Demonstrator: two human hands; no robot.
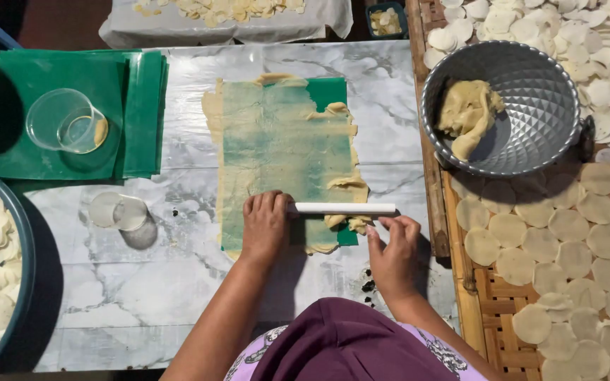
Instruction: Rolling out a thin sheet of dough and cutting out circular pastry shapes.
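Note:
A thin sheet of pale dough [277,141] lies spread over a green plastic sheet [330,90] on the marble table [390,106]. Across its near end rests a white rolling tube [344,208]. My left hand [266,226] lies palm down on the tube's left end and the dough. My right hand [393,247] touches the tube's right end with its fingertips. Ragged dough scraps [347,185] curl along the sheet's right edge.
A metal bowl [531,141] with a dough lump [467,113] sits at right. Cut dough rounds [566,226] cover a bamboo rack. A clear cup [65,121] rests on stacked green sheets [142,113]; a second clear cup [118,212] lies nearer. A blue basin [22,247] of rounds stands left.

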